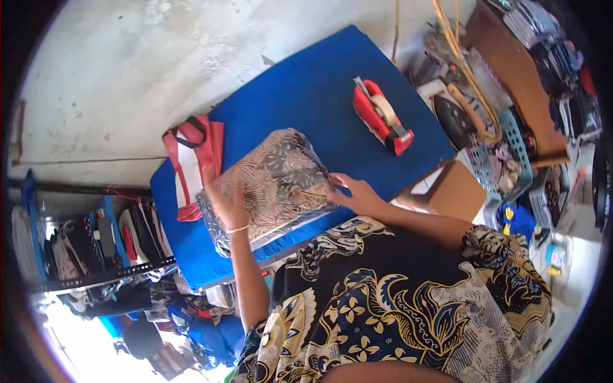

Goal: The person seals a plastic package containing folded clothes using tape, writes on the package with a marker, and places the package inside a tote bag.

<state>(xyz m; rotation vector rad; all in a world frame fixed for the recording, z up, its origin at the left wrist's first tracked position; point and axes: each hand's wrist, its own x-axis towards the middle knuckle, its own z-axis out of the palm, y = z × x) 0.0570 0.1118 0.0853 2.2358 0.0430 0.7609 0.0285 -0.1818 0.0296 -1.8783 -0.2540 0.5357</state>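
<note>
A folded patterned batik cloth in brown and grey lies on a blue-covered table, inside what looks like a clear plastic wrapper. My left hand is over the left end of the bundle, fingers stretched out and slightly blurred. At the bundle's right edge, my right hand has its fingers and thumb closed on the wrapper. A red and white bag with black handles lies just beyond my left hand. Farther off on the right stands a red tape dispenser with a roll of tape.
A cardboard box stands by the table's right side. Past it are a clothes iron and a light blue basket with small items. Hanging clothes line a rack at the left. A pale wall borders the far side.
</note>
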